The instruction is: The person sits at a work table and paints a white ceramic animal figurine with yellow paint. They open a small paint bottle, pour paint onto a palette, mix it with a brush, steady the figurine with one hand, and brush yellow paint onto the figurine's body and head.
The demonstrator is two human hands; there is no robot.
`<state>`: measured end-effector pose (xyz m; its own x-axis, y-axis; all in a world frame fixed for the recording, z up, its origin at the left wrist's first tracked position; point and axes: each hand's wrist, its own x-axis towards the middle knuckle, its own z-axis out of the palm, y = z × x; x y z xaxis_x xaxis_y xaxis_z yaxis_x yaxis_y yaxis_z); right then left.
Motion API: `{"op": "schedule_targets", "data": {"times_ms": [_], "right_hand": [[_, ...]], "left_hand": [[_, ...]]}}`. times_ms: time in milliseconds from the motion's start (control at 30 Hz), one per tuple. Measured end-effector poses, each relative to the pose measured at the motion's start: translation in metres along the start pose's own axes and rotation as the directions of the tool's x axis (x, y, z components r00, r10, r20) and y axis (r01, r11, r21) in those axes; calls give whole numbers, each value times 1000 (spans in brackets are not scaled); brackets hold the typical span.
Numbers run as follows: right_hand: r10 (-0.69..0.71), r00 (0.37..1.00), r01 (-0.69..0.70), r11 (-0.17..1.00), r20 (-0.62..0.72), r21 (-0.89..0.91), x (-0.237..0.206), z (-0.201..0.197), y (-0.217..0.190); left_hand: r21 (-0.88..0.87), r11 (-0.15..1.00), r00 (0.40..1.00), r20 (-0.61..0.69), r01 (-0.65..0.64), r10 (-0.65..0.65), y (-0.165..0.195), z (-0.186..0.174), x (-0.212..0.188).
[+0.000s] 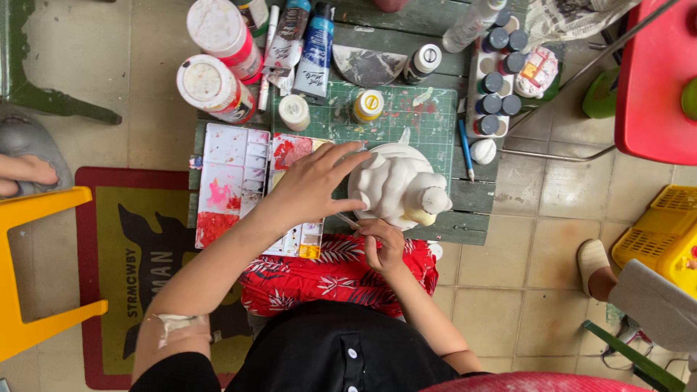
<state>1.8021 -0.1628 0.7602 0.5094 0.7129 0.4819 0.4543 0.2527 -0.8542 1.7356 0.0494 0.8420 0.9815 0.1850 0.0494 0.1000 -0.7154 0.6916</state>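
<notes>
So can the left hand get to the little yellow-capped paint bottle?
Probably yes. The left hand rests on the white figure, and the yellow-capped bottle stands just beyond on the green mat with nothing between them.

The floor (508,290) is laid with worn, pale square tiles, stained in places. A low table of weathered green planks (435,18) stands at the centre. A red-bordered mat (102,239) with a dark figure on yellow lies at its left, beside 1 yellow plastic stool (29,276). A red chair (653,87) on a thin metal frame stands at upper right, with 1 yellow slatted crate (664,232) below it. The light is soft, even daylight.
</notes>
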Motion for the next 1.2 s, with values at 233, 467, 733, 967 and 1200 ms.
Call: {"op": "schedule_targets", "data": {"times_ms": [233,467,733,967,1200], "right_hand": [[-184,982,186,982,44,-38,30,-12,-13],[-201,977,202,979,70,-15,48,-22,-25],[-122,991,128,986,52,-111,77,-23,-33],[-62,998,62,997,-6,-39,93,-22,-33],[-75,997,75,996,18,-50,89,-21,-31]], "left_hand": [[-13,998,933,353,-68,68,13,8,64],[-153,983,933,330,-96,143,33,8,81],[-157,978,919,346,-139,186,55,-19,124],[103,958,955,166,-266,248,65,-27,125],[342,930,984,-61,-134,164,38,-46,110]]}}
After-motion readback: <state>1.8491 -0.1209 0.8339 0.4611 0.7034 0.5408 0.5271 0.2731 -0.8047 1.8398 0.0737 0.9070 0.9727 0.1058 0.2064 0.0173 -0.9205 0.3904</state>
